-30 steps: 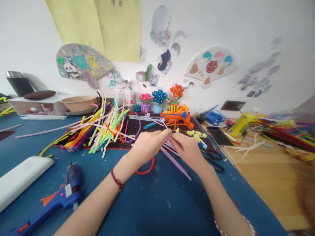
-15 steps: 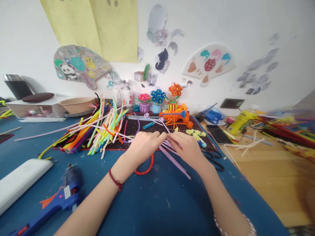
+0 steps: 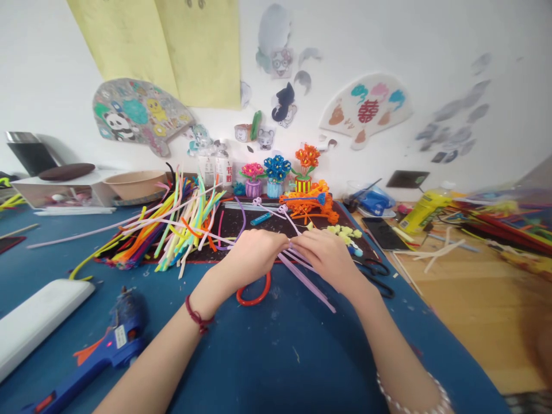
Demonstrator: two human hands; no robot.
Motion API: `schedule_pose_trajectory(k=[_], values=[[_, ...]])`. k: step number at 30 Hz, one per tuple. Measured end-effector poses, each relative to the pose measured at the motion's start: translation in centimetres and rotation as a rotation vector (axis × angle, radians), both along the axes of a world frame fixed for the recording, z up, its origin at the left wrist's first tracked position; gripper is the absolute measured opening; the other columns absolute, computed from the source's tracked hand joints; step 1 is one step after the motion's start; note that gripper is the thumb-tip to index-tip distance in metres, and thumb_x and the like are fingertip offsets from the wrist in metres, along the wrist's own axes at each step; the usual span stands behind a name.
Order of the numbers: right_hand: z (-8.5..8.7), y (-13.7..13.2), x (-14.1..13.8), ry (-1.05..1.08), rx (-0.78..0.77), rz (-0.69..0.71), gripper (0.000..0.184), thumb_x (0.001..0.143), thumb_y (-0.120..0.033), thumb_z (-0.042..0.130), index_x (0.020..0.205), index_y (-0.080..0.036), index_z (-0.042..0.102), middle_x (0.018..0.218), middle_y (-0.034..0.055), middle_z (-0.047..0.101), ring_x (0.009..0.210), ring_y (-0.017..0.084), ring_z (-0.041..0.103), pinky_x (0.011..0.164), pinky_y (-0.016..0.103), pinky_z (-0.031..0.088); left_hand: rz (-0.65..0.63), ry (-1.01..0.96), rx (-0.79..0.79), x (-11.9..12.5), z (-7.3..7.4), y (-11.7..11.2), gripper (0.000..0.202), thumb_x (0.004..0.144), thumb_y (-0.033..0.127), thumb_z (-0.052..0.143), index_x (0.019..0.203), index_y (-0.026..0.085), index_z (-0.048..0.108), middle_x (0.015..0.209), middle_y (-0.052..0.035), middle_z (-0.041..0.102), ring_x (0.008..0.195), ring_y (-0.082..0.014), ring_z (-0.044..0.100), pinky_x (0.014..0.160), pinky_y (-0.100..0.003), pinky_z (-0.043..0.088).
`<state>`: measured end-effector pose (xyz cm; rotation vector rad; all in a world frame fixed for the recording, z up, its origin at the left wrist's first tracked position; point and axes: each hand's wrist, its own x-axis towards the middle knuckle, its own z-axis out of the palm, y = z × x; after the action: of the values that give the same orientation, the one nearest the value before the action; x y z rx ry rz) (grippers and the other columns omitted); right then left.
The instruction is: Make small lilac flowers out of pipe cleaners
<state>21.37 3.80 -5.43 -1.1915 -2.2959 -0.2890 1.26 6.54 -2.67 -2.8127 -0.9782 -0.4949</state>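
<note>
Several light purple fuzzy sticks (image 3: 308,283) poke out between the left hand (image 3: 256,253) and right hand (image 3: 328,257), over the blue bench (image 3: 280,356). Each hand's grip is pinched tight on a bit of purple stick (image 3: 290,244). A red loop (image 3: 254,302) lies near the left hand. Three flower pots (image 3: 276,189) stand behind.

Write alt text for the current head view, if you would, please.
Left hand and right hand, close together, pinch lilac pipe cleaners above a blue table. A colourful pipe-cleaner bundle and a glue gun lie to the left; three potted craft flowers stand behind.
</note>
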Motion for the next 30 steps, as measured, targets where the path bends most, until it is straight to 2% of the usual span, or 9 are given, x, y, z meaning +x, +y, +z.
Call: schedule_pose_trajectory(k=[6, 10, 15, 20, 22, 24, 27, 28, 30], values=[[-0.1, 0.0, 0.0, 0.123, -0.072, 0.017, 0.03, 0.1, -0.031, 0.043, 0.083, -0.019, 0.064, 0.078, 0.0042, 0.066, 0.073, 0.017, 0.057, 0.065, 0.029, 0.035, -0.037, -0.13, -0.044, 0.0, 0.0, 0.1, 0.028, 0.098, 0.029, 0.044, 0.083, 0.018, 0.065, 0.08, -0.0028, 0.07, 0.073, -0.0154, 0.063, 0.063, -0.024, 0.037], [0.0, 0.0, -0.1, 0.141, -0.103, 0.042, 0.033, 0.101, -0.033, 0.041, 0.081, -0.019, 0.063, 0.076, 0.0035, 0.064, 0.072, 0.017, 0.056, 0.065, 0.028, 0.036, -0.046, -0.203, -0.129, 0.2, 0.1, 0.0, 0.024, 0.094, 0.021, 0.049, 0.075, 0.016, 0.063, 0.07, -0.0011, 0.065, 0.063, -0.0126, 0.056, 0.059, -0.023, 0.034], [0.1, 0.0, 0.0, 0.17, -0.061, 0.069, 0.032, 0.101, -0.033, 0.041, 0.086, -0.02, 0.066, 0.083, 0.0057, 0.068, 0.076, 0.018, 0.057, 0.069, 0.03, 0.038, -0.058, -0.423, -0.45, 0.7, 0.3, -0.2, 0.027, 0.089, 0.016, 0.05, 0.064, 0.014, 0.06, 0.057, 0.002, 0.057, 0.054, -0.0089, 0.048, 0.057, -0.02, 0.035], [0.0, 0.0, 0.1, 0.234, 0.02, 0.104, 0.029, 0.1, -0.029, 0.043, 0.088, -0.02, 0.067, 0.086, 0.0064, 0.071, 0.077, 0.019, 0.059, 0.073, 0.032, 0.041, -0.087, -0.69, -0.843, 1.0, 0.1, -0.4, 0.023, 0.086, 0.025, 0.054, 0.067, 0.013, 0.062, 0.056, 0.0015, 0.056, 0.051, -0.0081, 0.045, 0.051, -0.019, 0.035], [-0.1, 0.1, 0.1, 0.245, 0.058, 0.084, 0.029, 0.1, -0.029, 0.043, 0.087, -0.021, 0.068, 0.084, 0.0063, 0.071, 0.076, 0.02, 0.059, 0.072, 0.033, 0.042, -0.116, -0.732, -0.933, 1.0, 0.1, -0.4, 0.025, 0.086, 0.029, 0.055, 0.069, 0.012, 0.063, 0.057, 0.0014, 0.056, 0.05, -0.0076, 0.042, 0.049, -0.019, 0.034], [-0.4, 0.1, 0.1, 0.267, 0.052, 0.054, 0.028, 0.099, -0.029, 0.044, 0.088, -0.021, 0.068, 0.083, 0.0067, 0.071, 0.075, 0.02, 0.06, 0.071, 0.032, 0.042, -0.106, -0.71, -0.867, 1.0, 0.0, -0.3, 0.027, 0.087, 0.031, 0.055, 0.071, 0.012, 0.065, 0.059, 0.0006, 0.058, 0.052, -0.008, 0.044, 0.05, -0.019, 0.034], [-0.8, 0.2, -0.1, 0.326, -0.028, 0.03, 0.024, 0.098, -0.028, 0.046, 0.089, -0.02, 0.067, 0.085, 0.0066, 0.071, 0.074, 0.019, 0.062, 0.069, 0.03, 0.044, -0.044, -0.67, -0.653, 0.9, -0.1, -0.2, 0.023, 0.086, 0.032, 0.059, 0.078, 0.013, 0.07, 0.066, -0.0007, 0.063, 0.059, -0.0097, 0.05, 0.054, -0.02, 0.037], [-0.8, 0.1, -0.1, 0.344, -0.051, 0.028, 0.023, 0.097, -0.028, 0.046, 0.09, -0.02, 0.067, 0.085, 0.0064, 0.071, 0.074, 0.019, 0.063, 0.068, 0.03, 0.044, -0.029, -0.675, -0.625, 1.0, -0.1, -0.2, 0.022, 0.086, 0.032, 0.06, 0.081, 0.013, 0.07, 0.068, -0.0013, 0.064, 0.061, -0.0103, 0.051, 0.056, -0.02, 0.039], [-0.9, 0.1, -0.1, 0.364, -0.073, 0.03, 0.023, 0.097, -0.028, 0.047, 0.09, -0.02, 0.067, 0.086, 0.0061, 0.072, 0.075, 0.019, 0.063, 0.069, 0.03, 0.045, -0.032, -0.714, -0.665, 1.1, -0.2, -0.2, 0.021, 0.085, 0.032, 0.06, 0.083, 0.013, 0.07, 0.071, -0.0023, 0.065, 0.064, -0.0112, 0.054, 0.058, -0.021, 0.041]])
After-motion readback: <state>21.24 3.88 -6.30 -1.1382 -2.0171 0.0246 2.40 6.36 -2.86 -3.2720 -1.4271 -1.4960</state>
